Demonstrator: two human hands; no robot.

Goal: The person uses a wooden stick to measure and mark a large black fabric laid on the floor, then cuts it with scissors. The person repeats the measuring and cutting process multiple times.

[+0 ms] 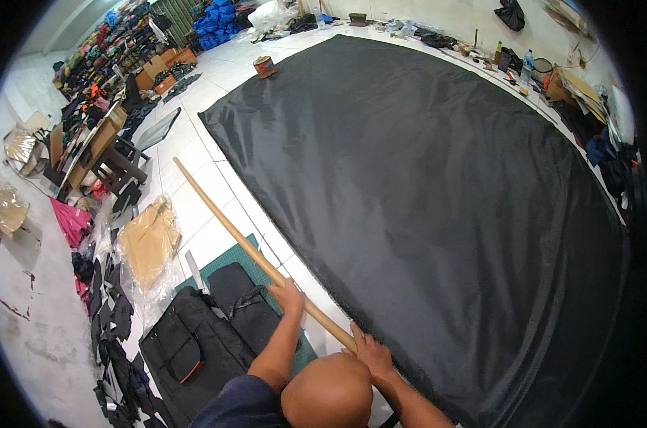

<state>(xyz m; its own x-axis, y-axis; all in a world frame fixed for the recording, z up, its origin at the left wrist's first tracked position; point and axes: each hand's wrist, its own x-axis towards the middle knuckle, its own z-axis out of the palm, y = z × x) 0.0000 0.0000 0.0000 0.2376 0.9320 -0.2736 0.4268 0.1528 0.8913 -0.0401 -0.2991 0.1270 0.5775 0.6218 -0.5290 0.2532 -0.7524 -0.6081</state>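
A long tan cardboard tube (227,222) runs slantwise from near my body out over the white tiles to the far left. My left hand (289,296) is closed around it at its nearer part. Close to the near end, my right hand (370,351) rests with its fingers curled on the tube, beside the fabric's edge. A large sheet of black fabric (402,178) lies spread over the floor to the right, with soft creases along its right side. Beneath the tube at the left, a black bag (202,332) lies on a green mat (245,260).
A rusty tin (264,67) stands on the fabric's far left corner. Left of the bag are a plastic-wrapped brown pack (150,239), a metal ruler (193,268) and black scraps (109,321). A low wooden table (99,146) is farther left. Bottles (527,60) and clutter line the right wall.
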